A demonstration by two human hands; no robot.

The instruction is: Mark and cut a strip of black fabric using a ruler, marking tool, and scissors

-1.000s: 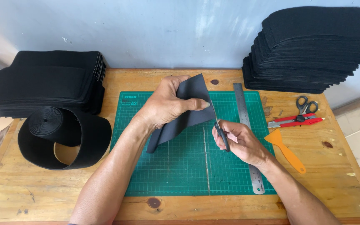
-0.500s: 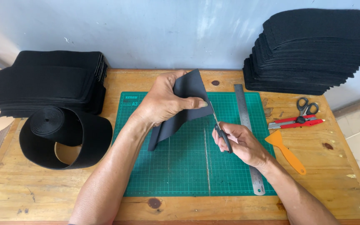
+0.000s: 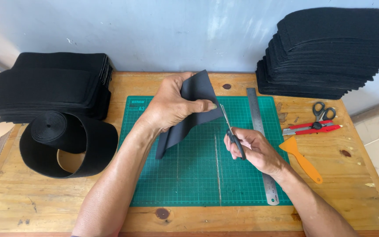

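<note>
My left hand point(image 3: 174, 107) grips a black strip of elastic fabric point(image 3: 185, 125) above the green cutting mat point(image 3: 189, 175); the strip hangs from the fingers down toward the mat. My right hand point(image 3: 253, 149) holds small black-handled scissors point(image 3: 231, 131), blades pointing up at the strip's right edge, close to my left thumb. Whether the blades touch the fabric is unclear.
A metal ruler point(image 3: 259, 145) lies along the mat's right side. An orange scraper point(image 3: 303, 160), a red utility knife point(image 3: 312, 128) and black scissors point(image 3: 323, 110) sit at right. Black fabric stacks stand at back right point(image 3: 330, 52) and back left point(image 3: 49, 87). A large elastic roll point(image 3: 66, 145) lies at left.
My left hand has lifted and turned the black strip slightly. My right hand with the scissors stays at the strip's right edge.
</note>
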